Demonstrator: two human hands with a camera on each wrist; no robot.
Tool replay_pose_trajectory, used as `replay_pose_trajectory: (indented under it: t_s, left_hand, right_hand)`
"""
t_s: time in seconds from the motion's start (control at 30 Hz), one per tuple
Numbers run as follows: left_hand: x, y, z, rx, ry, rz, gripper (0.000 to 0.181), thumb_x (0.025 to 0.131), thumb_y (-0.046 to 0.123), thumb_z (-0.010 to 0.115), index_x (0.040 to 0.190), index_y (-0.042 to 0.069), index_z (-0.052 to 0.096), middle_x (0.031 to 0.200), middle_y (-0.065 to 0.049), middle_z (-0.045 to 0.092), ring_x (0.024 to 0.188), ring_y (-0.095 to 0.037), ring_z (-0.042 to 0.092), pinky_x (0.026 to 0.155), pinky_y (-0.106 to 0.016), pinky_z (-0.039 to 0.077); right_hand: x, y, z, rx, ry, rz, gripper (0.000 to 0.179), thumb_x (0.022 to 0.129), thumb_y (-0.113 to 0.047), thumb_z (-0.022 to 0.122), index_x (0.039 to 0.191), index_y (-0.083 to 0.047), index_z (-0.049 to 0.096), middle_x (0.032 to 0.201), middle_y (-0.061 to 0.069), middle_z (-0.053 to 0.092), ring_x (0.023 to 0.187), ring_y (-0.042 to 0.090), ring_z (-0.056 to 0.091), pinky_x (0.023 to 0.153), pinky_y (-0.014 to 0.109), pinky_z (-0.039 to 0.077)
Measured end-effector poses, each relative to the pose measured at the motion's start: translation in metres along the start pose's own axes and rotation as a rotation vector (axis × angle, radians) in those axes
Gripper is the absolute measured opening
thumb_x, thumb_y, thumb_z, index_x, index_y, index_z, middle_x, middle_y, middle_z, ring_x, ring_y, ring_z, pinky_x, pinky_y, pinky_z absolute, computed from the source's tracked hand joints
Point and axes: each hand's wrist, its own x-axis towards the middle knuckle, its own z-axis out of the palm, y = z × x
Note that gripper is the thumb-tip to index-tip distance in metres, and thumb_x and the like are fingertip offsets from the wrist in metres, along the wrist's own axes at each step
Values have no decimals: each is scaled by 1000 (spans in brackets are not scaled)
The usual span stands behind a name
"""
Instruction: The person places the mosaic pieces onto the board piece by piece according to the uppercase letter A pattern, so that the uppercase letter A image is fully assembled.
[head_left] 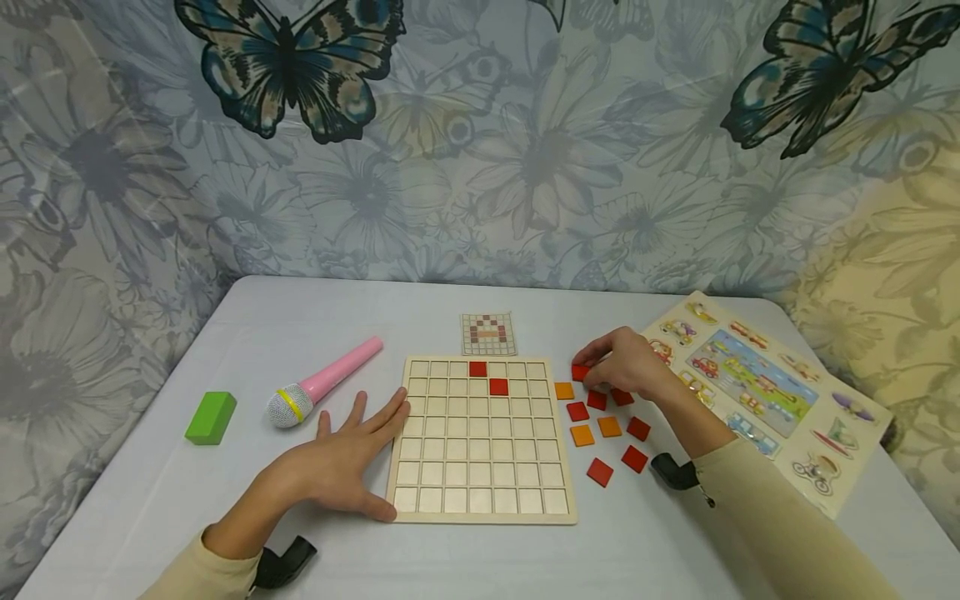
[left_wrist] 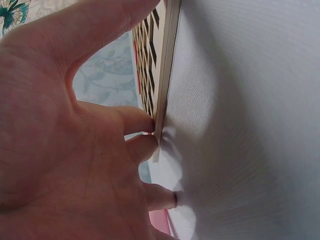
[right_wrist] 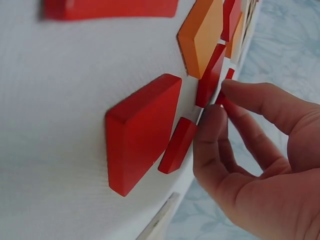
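My left hand [head_left: 337, 467] rests with fingers spread along the left edge of a wooden grid board [head_left: 480, 452]. In the left wrist view, its fingertips [left_wrist: 142, 120] touch the board's side. Two red tiles sit in board cells, one in the top row [head_left: 477, 369] and another just below right [head_left: 498, 387]. To the right of the board, my right hand [head_left: 628, 364] pinches a red square tile [head_left: 579, 372] between thumb and fingers. In the right wrist view, that tile [right_wrist: 230, 74] is mostly hidden by the fingertips. Several loose red tiles [head_left: 634, 459] and orange tiles [head_left: 582, 435] lie around this hand.
A small pattern card [head_left: 488, 334] lies behind the board. On the left are a pink toy microphone [head_left: 341, 372] and a green block [head_left: 211, 418]. A picture puzzle board [head_left: 847, 408] lies under the right forearm's far side. A patterned cloth hangs behind the white table.
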Motion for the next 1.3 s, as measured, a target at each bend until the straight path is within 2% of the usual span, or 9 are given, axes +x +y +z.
replay_pose_trajectory:
  t_s: [0.43,0.93,1.3]
  left_hand:
    - [0,0,-1,8,4,5,130,71,55,90,169,14,14,178,4,-3,157,-55,-5,104,-91,-2]
    - [-1,0,-1,4,1,6,130,72,55,90,169,14,13,178,2,-3,157,-56,-5,104,-92,-2]
    - [2,-1,0,3,-1,-2,129,72,53,90,169,14,14,178,3,-4,157,-54,-6,104,-91,-2]
  right_hand:
    - [-2,-5,-2,23,4,7,27,83,-7,83,111,-4,80,109,15,73,94,27,61,71,31,55]
    - [-4,-17,0,6,-21,-28,27,85,-10,82,112,-7,81,110,14,76,92,25,64,72,31,56]
    - [-1,-27,11,21,-9,-54,24,84,-8,82,109,-8,82,103,12,76,86,22,67,72,31,55]
